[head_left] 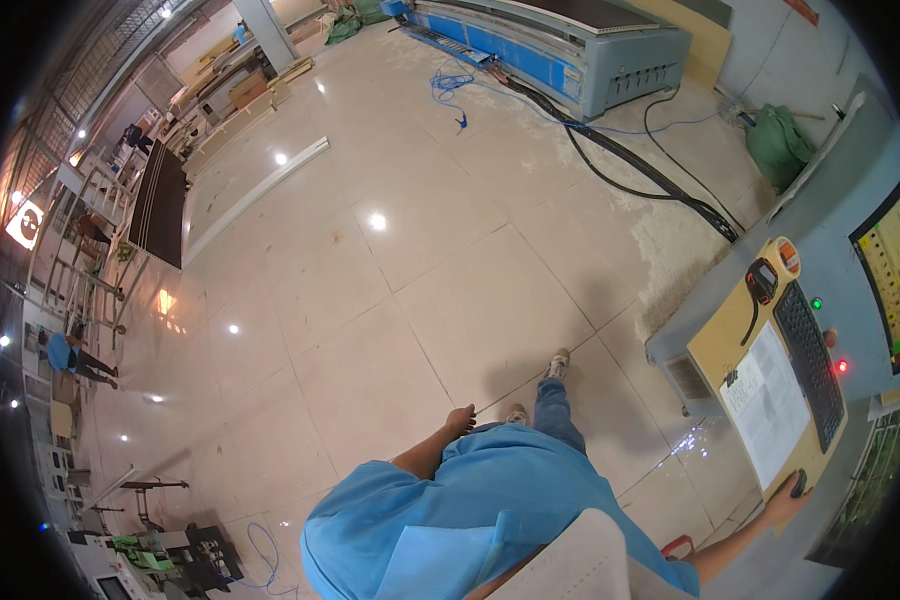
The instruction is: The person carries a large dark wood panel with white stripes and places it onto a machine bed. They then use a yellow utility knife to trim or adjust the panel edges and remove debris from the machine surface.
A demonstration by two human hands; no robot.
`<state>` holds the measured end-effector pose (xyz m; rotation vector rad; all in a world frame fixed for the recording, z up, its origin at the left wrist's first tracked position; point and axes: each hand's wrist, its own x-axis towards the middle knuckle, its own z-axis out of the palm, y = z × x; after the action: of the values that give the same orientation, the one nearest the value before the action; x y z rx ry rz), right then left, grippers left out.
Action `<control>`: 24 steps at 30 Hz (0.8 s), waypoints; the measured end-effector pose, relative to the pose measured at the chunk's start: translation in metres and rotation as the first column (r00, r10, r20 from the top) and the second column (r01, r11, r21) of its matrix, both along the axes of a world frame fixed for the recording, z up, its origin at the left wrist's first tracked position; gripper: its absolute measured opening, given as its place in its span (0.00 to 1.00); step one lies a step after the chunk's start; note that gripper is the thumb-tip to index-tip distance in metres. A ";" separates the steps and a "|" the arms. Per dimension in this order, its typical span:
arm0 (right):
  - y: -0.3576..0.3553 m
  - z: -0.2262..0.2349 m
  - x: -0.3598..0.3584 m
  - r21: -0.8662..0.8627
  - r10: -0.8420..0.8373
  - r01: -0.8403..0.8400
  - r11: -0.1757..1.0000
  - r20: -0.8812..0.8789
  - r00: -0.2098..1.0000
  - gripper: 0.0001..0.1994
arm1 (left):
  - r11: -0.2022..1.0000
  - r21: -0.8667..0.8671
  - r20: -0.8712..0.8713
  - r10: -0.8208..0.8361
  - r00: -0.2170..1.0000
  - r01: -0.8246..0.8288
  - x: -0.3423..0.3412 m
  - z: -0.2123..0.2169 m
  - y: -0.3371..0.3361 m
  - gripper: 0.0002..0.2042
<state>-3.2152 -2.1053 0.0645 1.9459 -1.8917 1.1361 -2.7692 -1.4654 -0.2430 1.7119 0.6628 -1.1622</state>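
My right hand (785,502) lies over a black computer mouse (798,484) at the near end of a yellowish wooden shelf (715,372) on a grey console. Beside the mouse are white printed sheets (767,405) held by a black binder clip (732,379). A black keyboard (808,365) runs along the console side of the shelf. At its far end sit a tape measure (761,282) and a roll of tape (783,258). My left hand (459,420) hangs low at my side, its fingers loosely curled, with nothing visible in it.
A lit monitor (890,270) and green and red indicator lights are on the console. Black cables (635,165) and a blue hose (450,85) cross the floor near a large blue-grey machine (630,70). Dark panels (158,205) stand left; a person (62,352) is farther off.
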 end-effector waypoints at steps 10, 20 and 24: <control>-0.005 -0.004 -0.008 0.001 -0.014 0.014 1.000 -0.033 0.999 0.40 | 0.998 -0.058 0.091 -0.017 0.996 0.022 0.017 0.009 -0.024 0.29; -0.005 -0.006 -0.011 0.007 -0.001 0.001 1.000 -0.034 0.999 0.40 | 0.995 -0.079 0.092 -0.061 0.994 0.068 0.033 0.017 -0.048 0.28; -0.004 -0.005 -0.009 0.016 0.012 -0.012 1.000 -0.029 0.999 0.40 | 0.995 -0.074 0.083 -0.064 0.994 0.070 0.029 0.016 -0.046 0.29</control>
<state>-3.2247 -2.1096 0.0592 1.9740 -1.8823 1.0930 -2.7403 -1.5117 -0.2271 1.7174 0.5077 -1.1440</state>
